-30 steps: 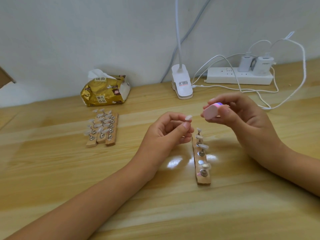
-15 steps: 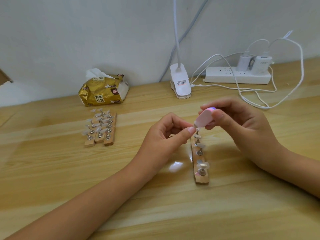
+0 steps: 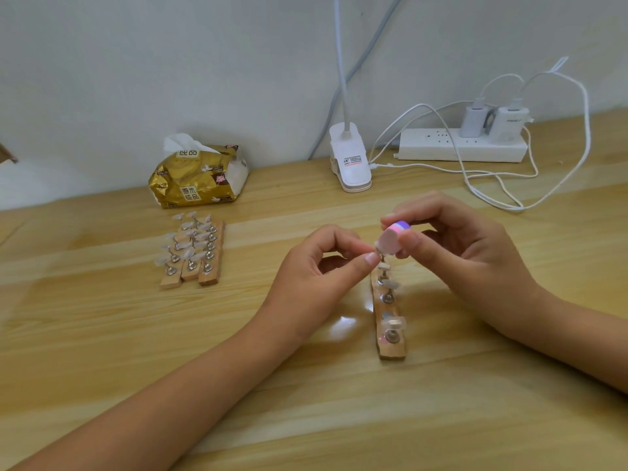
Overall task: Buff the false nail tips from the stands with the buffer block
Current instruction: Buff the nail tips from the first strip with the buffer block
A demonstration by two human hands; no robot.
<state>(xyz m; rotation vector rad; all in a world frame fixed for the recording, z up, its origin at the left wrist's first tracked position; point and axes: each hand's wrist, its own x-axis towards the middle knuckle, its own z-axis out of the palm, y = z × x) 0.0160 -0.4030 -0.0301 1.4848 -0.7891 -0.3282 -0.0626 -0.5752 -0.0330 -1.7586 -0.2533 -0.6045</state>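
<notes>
**Figure.** Buffing one tip, seen from the head camera; read near to far.

Nearest, a single stand (image 3: 392, 348) of wood lies end-on on the bench (image 3: 339, 419). Its metal posts carry clear mounted tips (image 3: 394, 322), and some posts appear bare.

Just above the stand's far end, the left hand (image 3: 316, 270) pinches one false nail tip (image 3: 377, 245) between thumb and forefinger. The other fingers are curled beneath. This grip is narrow and closed on the tip's edge alone.

The right hand (image 3: 469, 253) holds the buffer block (image 3: 390, 239) between thumb and fingers, its grip closed round the pink-and-purple body. The block's pale face lies against, or just at, the held tip; actual contact cannot be resolved.

Probable hazards:
- (a) The tip is small, smooth and held by little area, so a sideways stroke may twist it out of the pinch and flick it onto the bench.
- (b) Heavy pressure may bend the thin tip or scuff the fingertip (image 3: 370, 258) beside it.
- (c) Both hands work close over the stand, so a lowered wrist may knock mounted tips off their posts or shift the stand.

Farther left, three stands (image 3: 192, 263) lie side by side, crowded with tips. They are well apart from the hands and at little risk.

Against the wall are a tissue pack (image 3: 197, 178), a lamp clamp (image 3: 350, 164) and a power strip (image 3: 441, 144). Its charger cables (image 3: 492, 195) trail near the right hand, where a wide stroke might snag them.
</notes>
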